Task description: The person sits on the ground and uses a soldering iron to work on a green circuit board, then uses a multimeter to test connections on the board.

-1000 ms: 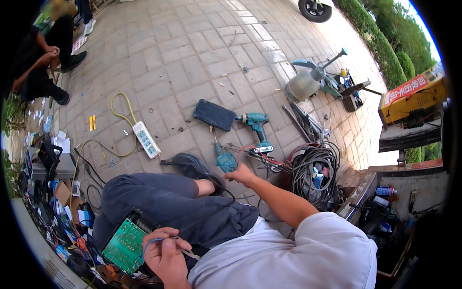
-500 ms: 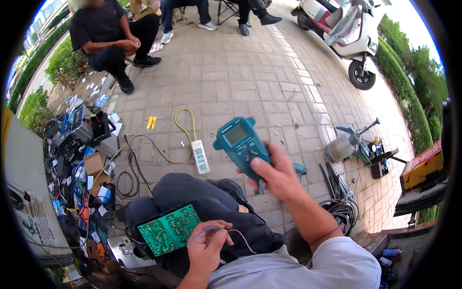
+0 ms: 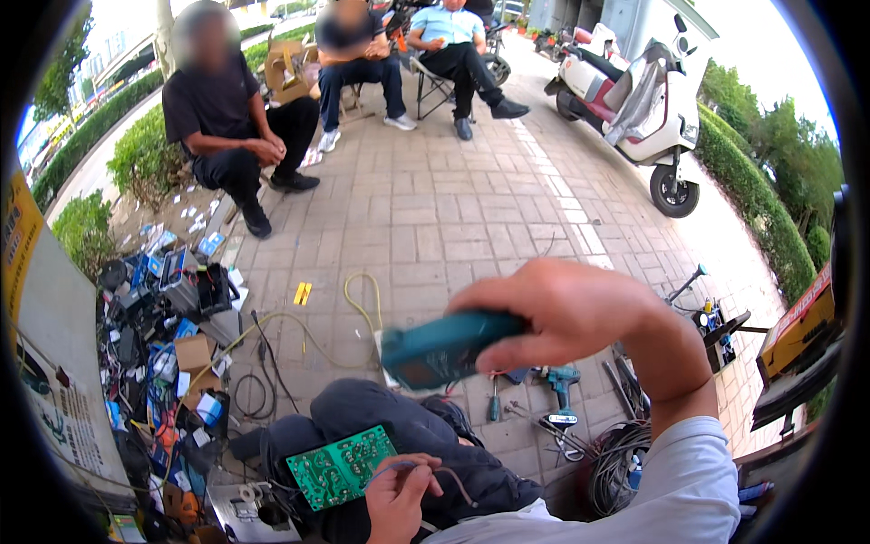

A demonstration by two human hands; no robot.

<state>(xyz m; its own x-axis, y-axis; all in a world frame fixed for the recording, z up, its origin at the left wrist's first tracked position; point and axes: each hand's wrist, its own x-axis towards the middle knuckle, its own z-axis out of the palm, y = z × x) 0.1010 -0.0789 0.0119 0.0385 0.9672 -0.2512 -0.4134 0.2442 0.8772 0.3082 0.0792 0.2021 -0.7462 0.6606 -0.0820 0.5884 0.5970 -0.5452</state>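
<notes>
We hold the digital multimeter in the right hand, thumb below its case and fingers wrapped over the back, raised above the paving beyond our knees. The left hand pinches thin wiring between thumb and fingertips; we cannot tell whether it is one strand or two. The printed circuit board rests on our lap, solder side up, beside the left hand and apart from the meter.

We judge the step in hand to be positioning the meter, and these practices suit it:

1. Grip the case by its sides — firmly, clear of the dial.
2. Turn the display toward the eyes before setting the selector.
3. Keep the left pinch light, so that the wiring is not strained.
4. Hold both knees level; a tilted lap could let the board slide.

Compared with half a second ago, the meter is tipped over: its display then faced up and readable in outline, whereas now the face is foreshortened and blurred. The right hand arches above it, knuckles uppermost. Our view is pitched higher — the cordless drill and screwdriver show more fully, and the board remains on the lap.
</notes>
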